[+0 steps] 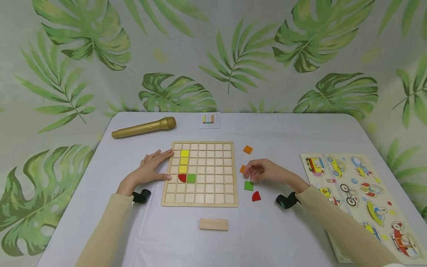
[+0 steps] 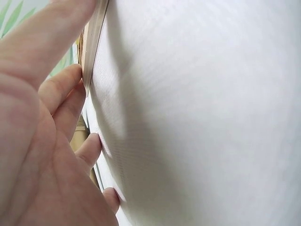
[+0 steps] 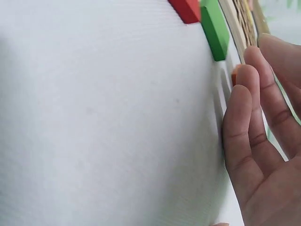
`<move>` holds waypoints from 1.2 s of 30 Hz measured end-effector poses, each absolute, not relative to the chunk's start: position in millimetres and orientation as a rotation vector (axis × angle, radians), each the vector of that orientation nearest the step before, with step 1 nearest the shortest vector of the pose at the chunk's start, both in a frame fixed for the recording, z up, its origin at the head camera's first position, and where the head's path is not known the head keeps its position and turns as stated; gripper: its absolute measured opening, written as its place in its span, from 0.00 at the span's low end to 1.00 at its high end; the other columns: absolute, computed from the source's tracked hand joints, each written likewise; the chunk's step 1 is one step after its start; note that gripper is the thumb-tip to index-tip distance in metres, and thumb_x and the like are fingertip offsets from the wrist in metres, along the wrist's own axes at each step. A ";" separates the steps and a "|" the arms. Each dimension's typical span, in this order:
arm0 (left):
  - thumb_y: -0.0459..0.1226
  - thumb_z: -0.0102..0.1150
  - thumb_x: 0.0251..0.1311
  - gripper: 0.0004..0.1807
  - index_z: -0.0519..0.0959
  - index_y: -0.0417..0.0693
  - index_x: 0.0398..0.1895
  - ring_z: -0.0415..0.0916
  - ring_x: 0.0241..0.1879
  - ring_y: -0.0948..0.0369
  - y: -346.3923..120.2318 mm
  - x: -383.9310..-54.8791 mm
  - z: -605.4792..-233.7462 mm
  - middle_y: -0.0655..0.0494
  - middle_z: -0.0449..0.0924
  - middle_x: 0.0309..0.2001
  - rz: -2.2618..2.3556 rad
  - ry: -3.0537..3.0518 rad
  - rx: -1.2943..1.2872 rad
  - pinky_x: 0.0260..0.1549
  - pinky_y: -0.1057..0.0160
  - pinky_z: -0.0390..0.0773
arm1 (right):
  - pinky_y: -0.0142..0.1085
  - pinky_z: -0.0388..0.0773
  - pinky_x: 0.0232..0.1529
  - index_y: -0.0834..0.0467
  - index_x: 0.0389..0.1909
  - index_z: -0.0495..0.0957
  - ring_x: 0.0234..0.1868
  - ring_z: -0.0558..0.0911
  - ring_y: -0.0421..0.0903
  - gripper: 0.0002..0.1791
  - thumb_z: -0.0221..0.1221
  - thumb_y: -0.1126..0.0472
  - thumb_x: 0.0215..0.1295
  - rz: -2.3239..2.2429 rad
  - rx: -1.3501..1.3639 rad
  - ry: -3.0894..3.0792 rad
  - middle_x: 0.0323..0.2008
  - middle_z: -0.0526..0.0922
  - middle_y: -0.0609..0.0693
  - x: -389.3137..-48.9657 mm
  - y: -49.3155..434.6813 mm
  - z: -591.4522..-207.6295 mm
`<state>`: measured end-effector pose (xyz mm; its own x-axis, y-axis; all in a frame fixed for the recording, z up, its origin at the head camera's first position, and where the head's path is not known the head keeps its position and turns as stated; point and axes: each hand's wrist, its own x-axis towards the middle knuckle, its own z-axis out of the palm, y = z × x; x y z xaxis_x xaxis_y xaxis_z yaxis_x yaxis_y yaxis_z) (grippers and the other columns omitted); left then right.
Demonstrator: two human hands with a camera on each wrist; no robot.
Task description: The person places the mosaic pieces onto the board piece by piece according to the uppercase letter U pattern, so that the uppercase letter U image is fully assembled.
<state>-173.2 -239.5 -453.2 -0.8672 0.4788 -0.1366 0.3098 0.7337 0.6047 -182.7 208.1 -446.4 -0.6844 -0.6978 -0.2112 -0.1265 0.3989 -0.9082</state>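
A wooden grid board (image 1: pixel 214 187) lies in the middle of the table. On it, three yellow squares (image 1: pixel 184 161) form a column, with a red quarter-circle (image 1: pixel 182 178) below and a green square (image 1: pixel 191 178) to its right. My left hand (image 1: pixel 149 170) rests at the board's left edge, fingers spread, thumb on the rim. Beside the board's right edge, my right hand (image 1: pixel 261 171) hovers with loosely bent fingers, over an orange tile (image 1: pixel 242 169) that it partly hides. Nothing shows between those fingers. Close by lie a green tile (image 3: pixel 216 33) and a red quarter-circle tile (image 3: pixel 186 9).
Another orange tile (image 1: pixel 248 149) lies farther back. A pattern card (image 1: pixel 209 120) sits behind the board, a gold microphone (image 1: pixel 144 128) at back left. A plain wooden block (image 1: pixel 214 224) lies in front. A vehicle picture puzzle (image 1: pixel 358 185) occupies the right side, partly under the right forearm.
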 end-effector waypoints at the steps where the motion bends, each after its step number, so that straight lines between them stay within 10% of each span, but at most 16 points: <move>1: 0.50 0.69 0.53 0.49 0.55 0.48 0.74 0.34 0.72 0.41 -239.3 -173.1 -452.6 0.49 0.48 0.75 0.853 2.652 0.617 0.63 0.36 0.28 | 0.34 0.76 0.40 0.64 0.43 0.79 0.37 0.77 0.50 0.11 0.60 0.73 0.59 -1.263 -0.722 2.088 0.40 0.81 0.55 -181.7 207.8 -447.2; 36: 0.50 0.68 0.53 0.49 0.55 0.48 0.75 0.33 0.73 0.43 -238.7 -171.7 -451.9 0.49 0.47 0.75 0.858 2.651 0.610 0.63 0.36 0.28 | 0.32 0.72 0.32 0.60 0.34 0.80 0.28 0.74 0.46 0.08 0.58 0.74 0.58 -1.259 -0.754 2.162 0.26 0.78 0.52 -170.9 201.2 -442.8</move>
<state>-171.7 -238.7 -451.9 -0.8690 0.4749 -0.1388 0.3035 0.7334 0.6083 -170.9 201.2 -442.8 -0.7083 -0.6879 -0.1583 -0.2021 0.4125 -0.8883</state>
